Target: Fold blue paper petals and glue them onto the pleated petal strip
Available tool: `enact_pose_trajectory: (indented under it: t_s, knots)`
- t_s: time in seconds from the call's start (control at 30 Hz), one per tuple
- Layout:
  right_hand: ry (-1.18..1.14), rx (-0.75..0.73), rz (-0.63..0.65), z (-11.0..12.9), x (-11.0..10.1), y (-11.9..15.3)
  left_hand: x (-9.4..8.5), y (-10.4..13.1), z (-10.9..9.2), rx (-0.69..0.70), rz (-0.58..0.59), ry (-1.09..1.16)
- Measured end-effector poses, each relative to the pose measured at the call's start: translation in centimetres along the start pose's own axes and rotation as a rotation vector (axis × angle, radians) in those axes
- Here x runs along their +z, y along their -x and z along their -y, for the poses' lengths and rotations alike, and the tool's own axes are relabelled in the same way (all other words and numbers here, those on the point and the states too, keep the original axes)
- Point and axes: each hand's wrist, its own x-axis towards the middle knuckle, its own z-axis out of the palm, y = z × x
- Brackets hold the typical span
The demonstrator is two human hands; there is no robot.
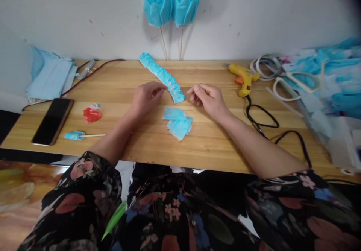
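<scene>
A pleated blue strip (163,77) lies diagonally on the wooden table (214,145). My left hand (149,96) is beside the strip's left edge, its fingers curled together; anything small between them is hidden. To the right of the strip's lower end is my right hand (207,97), with thumb and forefinger close together; what they hold, if anything, is too small to make out. Several small blue pieces (178,123) lie overlapped between my forearms, just below the strip.
Two blue fabric flowers (158,8) on sticks lean against the wall. At left are face masks (50,74), a phone (53,121), a red bundle (92,114) and a blue-tipped stick (75,135). A yellow glue gun (246,79), scissors (290,87) and blue scraps (335,78) lie right.
</scene>
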Motion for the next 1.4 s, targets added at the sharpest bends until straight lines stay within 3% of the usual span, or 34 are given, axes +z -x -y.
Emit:
enact_pose_trajectory:
  t_s: [0.23, 0.57, 1.07, 1.4]
  knots:
    - [0.154, -0.084, 0.142, 0.4, -0.6, 0.2, -0.5, 0.5, -1.6, 0.161, 0.075, -0.121]
    - [0.244, -0.135, 0.235, 0.3, -0.7, 0.4, -0.7, 0.5, -2.0, 0.197, 0.214, -0.165]
    - [0.38, -0.241, 0.189, 0.1, -0.7, 0.6, -0.9, -0.5, 1.3, 0.183, 0.074, -0.256]
    - [0.466, -0.357, 0.239, 0.5, -0.6, 0.7, -1.3, -0.3, 0.1, 0.179, 0.052, -0.233]
